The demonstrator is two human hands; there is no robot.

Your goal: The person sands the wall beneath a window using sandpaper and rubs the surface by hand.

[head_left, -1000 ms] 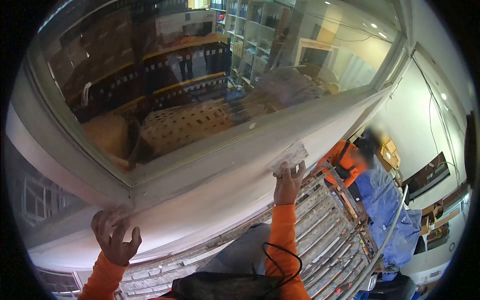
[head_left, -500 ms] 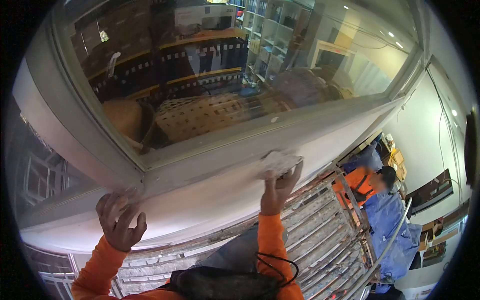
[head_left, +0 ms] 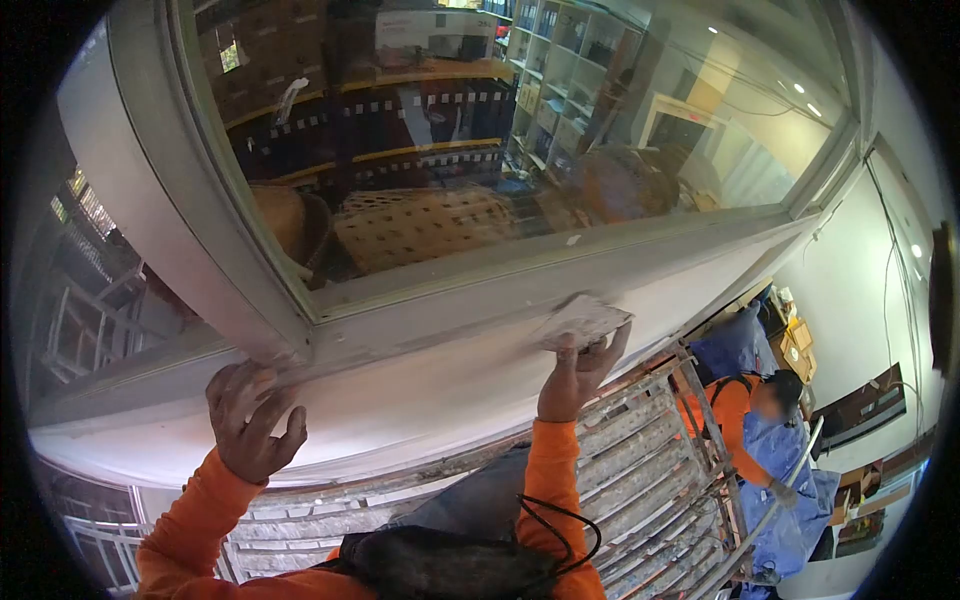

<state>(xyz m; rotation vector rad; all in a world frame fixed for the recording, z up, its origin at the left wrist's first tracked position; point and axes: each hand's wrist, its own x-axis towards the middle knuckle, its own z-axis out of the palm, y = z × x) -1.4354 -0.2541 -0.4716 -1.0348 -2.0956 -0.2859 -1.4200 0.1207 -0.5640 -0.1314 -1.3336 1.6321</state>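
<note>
My right hand (head_left: 575,382) grips a flat, dusty whitish rectangular piece (head_left: 588,318), its exact kind unclear, pressed against the pale ledge under the window. Fingers and thumb hold its near edge. My left hand (head_left: 252,422) has its thumb spread and fingers bent, with the fingertips at the lower corner of the window frame (head_left: 480,280), beside the thick upright post (head_left: 190,190). It holds nothing that I can see. A smooth white wall face (head_left: 450,395) curves below the ledge between both hands.
A slatted, paint-spattered platform (head_left: 640,440) lies below me. To the right, another person in an orange top (head_left: 735,425) is beside blue sheeting (head_left: 775,450) and a long pole (head_left: 790,480). Behind the glass are shelves (head_left: 565,85) and a woven basket (head_left: 425,230).
My view has shifted, so the window and both hands sit further right. The right hand still holds the flat piece on the ledge. The other person's arm now reaches down toward the pole.
</note>
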